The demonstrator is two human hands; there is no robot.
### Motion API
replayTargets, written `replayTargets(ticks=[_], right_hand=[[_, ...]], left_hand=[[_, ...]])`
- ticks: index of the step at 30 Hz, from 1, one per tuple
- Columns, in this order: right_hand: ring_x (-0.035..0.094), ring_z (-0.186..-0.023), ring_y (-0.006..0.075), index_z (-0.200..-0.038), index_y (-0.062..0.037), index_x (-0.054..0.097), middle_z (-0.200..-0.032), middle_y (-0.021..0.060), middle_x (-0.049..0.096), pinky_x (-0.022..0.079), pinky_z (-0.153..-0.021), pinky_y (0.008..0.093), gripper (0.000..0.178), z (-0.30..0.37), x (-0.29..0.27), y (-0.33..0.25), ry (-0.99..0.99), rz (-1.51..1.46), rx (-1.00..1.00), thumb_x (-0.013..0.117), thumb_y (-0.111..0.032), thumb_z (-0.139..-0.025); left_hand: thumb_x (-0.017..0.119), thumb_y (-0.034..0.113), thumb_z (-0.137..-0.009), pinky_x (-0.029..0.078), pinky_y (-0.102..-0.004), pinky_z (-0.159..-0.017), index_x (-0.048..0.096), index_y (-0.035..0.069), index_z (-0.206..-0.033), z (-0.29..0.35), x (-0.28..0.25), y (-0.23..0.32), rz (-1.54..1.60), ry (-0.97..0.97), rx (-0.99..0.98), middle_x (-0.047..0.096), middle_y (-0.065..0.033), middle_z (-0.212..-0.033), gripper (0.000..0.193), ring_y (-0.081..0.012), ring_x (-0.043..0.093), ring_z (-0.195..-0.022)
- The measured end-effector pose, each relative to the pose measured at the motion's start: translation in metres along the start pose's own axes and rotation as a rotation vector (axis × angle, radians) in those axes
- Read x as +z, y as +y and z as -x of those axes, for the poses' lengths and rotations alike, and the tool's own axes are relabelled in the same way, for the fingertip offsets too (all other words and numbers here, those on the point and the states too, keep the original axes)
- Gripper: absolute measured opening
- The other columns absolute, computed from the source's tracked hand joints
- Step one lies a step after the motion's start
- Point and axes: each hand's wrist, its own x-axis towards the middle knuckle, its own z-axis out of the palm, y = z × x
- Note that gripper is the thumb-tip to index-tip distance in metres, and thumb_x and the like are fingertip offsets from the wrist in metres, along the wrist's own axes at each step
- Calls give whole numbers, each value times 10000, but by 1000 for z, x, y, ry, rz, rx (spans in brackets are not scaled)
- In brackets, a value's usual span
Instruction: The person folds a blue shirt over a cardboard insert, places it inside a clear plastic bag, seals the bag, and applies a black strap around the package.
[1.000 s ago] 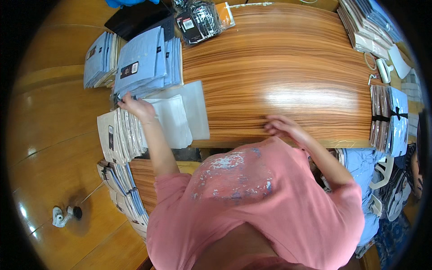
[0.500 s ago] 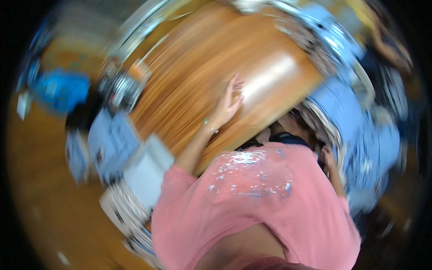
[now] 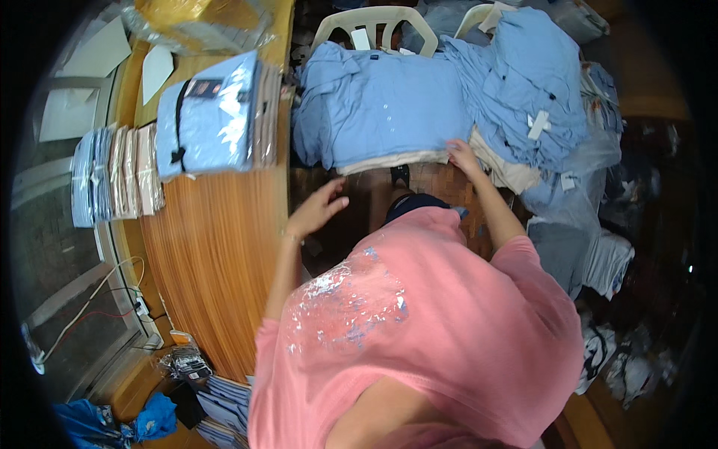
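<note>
A light blue shirt [image 3: 385, 105] with buttons lies spread over cream fabric [image 3: 393, 159] on a white plastic chair [image 3: 374, 16]. At its near right corner my right hand [image 3: 464, 157] has its fingers closed on the shirt's edge; the fingertips are partly hidden. Just short of the near left corner, my left hand [image 3: 318, 209] is in the air with fingers apart, holding nothing. More blue shirts [image 3: 516, 75] lie in a loose heap to the right of the spread one.
A wooden table [image 3: 217, 262] stands on my left. On it are bagged folded blue shirts [image 3: 209, 112] and a row of wrapped garments [image 3: 116, 176]. Clear plastic bags [image 3: 580, 179] hang by the heap at right. A cable [image 3: 90, 299] runs at the far left.
My view has turned right from the tabletop to the shirts on the chair. The left hand has gone from above the table to near the shirt; the right hand has reached the shirt's corner.
</note>
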Motion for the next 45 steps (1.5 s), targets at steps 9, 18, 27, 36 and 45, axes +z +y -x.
replayTargets(ticks=[9,18,27,36,45], right_hand=[[641,-821,301,-1035,-89,595,-849,142,657,487,-662,431,200,-177,137,-152,-19,929,-441,549,-148,-850],[627,-778,336,-916,-113,558,-817,132,651,490,-661,422,85,-197,94,-137,-173,653,-547,515,-121,-843],[625,-762,150,-926,-30,590,-831,70,649,474,-673,269,103,-180,89,-155,-279,58,-509,589,-43,-824],[583,-836,113,-1018,-28,501,-904,64,631,464,-753,231,234,-86,91,-221,-228,-618,-462,626,2,-822],[449,-703,26,-864,-33,545,-752,-64,512,379,-628,191,118,5,94,-334,-184,-284,-898,634,-107,-840]], left_hand=[[568,12,-767,474,-394,-798,595,21,-1000,-332,-45,-43,-616,395,142,602,-165,-996,235,-331,590,-937],[572,123,-800,497,-401,-693,595,80,-917,-355,-59,-29,-683,301,86,606,-102,-931,127,-305,613,-842],[613,73,-777,497,-374,-656,601,71,-954,-334,-71,12,-461,368,462,609,-105,-908,177,-312,612,-803],[616,27,-762,500,-363,-666,610,60,-972,-277,-78,101,-511,464,812,597,-88,-908,213,-292,603,-801],[618,-16,-762,447,-250,-617,627,21,-859,-171,-136,212,-213,974,973,598,-67,-838,105,-152,554,-695]])
